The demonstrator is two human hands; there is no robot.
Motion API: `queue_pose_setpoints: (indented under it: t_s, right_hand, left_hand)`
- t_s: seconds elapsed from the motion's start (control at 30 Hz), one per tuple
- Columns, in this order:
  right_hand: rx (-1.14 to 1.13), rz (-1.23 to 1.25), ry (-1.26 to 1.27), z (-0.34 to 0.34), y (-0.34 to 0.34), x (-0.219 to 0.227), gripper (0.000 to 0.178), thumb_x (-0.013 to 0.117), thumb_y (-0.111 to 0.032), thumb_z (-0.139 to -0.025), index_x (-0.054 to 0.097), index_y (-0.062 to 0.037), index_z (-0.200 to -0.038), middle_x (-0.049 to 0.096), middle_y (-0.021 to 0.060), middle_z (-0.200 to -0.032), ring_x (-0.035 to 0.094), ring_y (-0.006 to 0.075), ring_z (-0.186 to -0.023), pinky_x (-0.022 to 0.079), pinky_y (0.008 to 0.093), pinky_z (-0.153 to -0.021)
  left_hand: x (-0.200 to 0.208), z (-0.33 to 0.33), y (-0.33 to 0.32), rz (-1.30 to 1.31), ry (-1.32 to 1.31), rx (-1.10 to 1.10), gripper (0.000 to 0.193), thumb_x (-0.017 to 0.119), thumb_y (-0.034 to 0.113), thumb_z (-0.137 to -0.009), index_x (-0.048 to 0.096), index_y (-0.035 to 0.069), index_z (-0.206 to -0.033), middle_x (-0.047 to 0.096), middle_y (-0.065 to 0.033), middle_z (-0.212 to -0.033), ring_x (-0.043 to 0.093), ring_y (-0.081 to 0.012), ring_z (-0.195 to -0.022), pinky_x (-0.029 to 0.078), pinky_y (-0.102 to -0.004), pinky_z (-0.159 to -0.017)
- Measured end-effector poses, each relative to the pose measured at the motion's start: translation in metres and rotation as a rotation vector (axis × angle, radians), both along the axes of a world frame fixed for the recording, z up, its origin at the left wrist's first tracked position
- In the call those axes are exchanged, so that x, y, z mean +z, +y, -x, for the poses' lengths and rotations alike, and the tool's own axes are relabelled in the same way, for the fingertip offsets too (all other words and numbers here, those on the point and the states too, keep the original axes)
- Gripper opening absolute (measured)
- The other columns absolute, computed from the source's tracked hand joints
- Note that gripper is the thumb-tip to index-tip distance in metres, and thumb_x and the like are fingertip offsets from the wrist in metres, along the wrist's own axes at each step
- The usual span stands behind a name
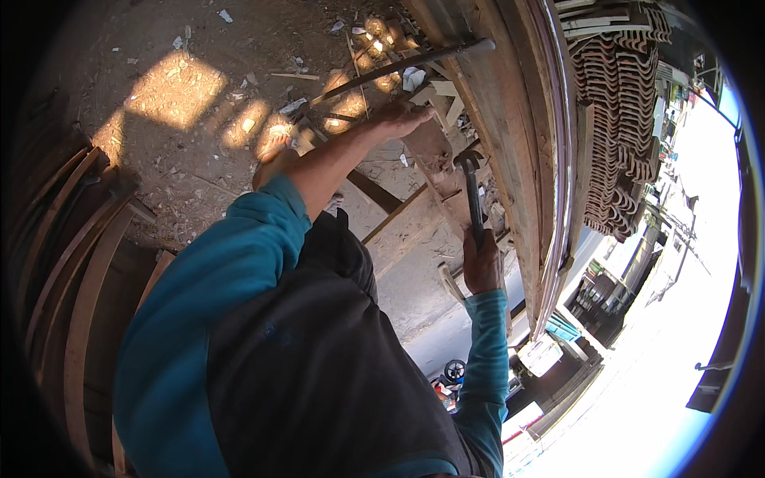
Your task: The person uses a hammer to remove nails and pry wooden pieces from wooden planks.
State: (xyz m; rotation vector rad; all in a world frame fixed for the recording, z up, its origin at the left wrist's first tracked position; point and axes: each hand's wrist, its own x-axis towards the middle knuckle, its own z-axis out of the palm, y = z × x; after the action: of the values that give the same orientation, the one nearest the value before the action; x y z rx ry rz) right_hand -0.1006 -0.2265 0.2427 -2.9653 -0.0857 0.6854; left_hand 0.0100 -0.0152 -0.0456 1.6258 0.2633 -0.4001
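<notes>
A wooden piece (434, 159) with cut notches lies in front of me, a little right of the middle. Over its far end is my left hand (400, 121), holding it, with part of the fingers hidden from this angle. My right hand (484, 267) is closed round the lower handle of a dark claw hammer (476, 195). The hammer's curved head is up, beside the wooden piece's right edge. Whether the head touches the wood I cannot tell.
Tall planks (522, 119) stand close on the right, with stacked roof tiles (613, 127) beyond. More boards (88, 319) lean at the left. Wood shavings and scraps cover the dirt floor (183, 103). A dark bar (398, 68) slants across the far side. My bare foot (275, 159) is beyond my left forearm.
</notes>
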Motion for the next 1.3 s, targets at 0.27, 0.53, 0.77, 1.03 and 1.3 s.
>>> queue_pose_setpoints:
  t_s: [0.27,0.53,0.77,1.03,1.3]
  right_hand:
    - [0.058,-0.758,-0.846,-0.032,0.134,0.121,0.048,0.055,-0.052,-0.101,0.051,-0.0062,-0.088,0.045,0.0016,-0.063,0.041,0.0099,-0.046,0.035,0.0246,-0.037]
    - [0.104,-0.007,-0.041,-0.005,-0.013,-0.021,0.031,0.057,-0.030,-0.101,0.055,0.0007,-0.104,0.066,0.0257,-0.086,0.068,0.0423,-0.080,0.052,0.0477,-0.068]
    - [-0.080,-0.687,-0.577,-0.031,0.119,0.117,0.031,0.064,-0.033,-0.100,0.056,-0.0044,-0.089,0.049,0.0000,-0.062,0.046,0.0093,-0.053,0.037,0.0257,-0.048]
    - [0.252,-0.034,-0.483,-0.005,0.029,0.020,0.026,0.059,-0.029,-0.101,0.053,-0.0043,-0.104,0.066,0.0241,-0.081,0.065,0.0471,-0.067,0.052,0.0487,-0.056]
    - [0.136,-0.227,-0.430,-0.035,0.087,0.077,0.029,0.063,-0.029,-0.100,0.057,-0.0012,-0.095,0.057,0.0109,-0.065,0.061,0.0267,-0.055,0.046,0.0380,-0.054]
  left_hand:
    - [0.046,0.013,0.028,0.268,0.154,0.124,0.075,0.059,0.063,-0.094,0.061,-0.002,-0.131,0.065,-0.0256,-0.125,0.064,-0.0361,-0.114,0.051,-0.0464,-0.094]
    - [0.032,0.005,0.019,0.198,0.187,-0.029,0.075,0.059,0.061,-0.094,0.057,-0.001,-0.136,0.063,-0.0265,-0.128,0.064,-0.0368,-0.115,0.051,-0.0427,-0.102]
    - [0.018,0.011,0.024,0.221,0.147,0.039,0.078,0.062,0.065,-0.091,0.064,-0.006,-0.123,0.063,-0.0275,-0.125,0.064,-0.0362,-0.114,0.055,-0.0458,-0.088]
    - [0.025,0.003,0.016,0.226,0.170,0.018,0.071,0.063,0.064,-0.091,0.066,-0.006,-0.099,0.066,-0.0228,-0.108,0.065,-0.0339,-0.089,0.054,-0.0462,-0.089]
    - [0.012,0.007,0.019,0.298,0.151,0.088,0.066,0.065,0.062,-0.091,0.073,-0.002,-0.106,0.070,-0.0190,-0.104,0.069,-0.0266,-0.091,0.060,-0.0399,-0.072]
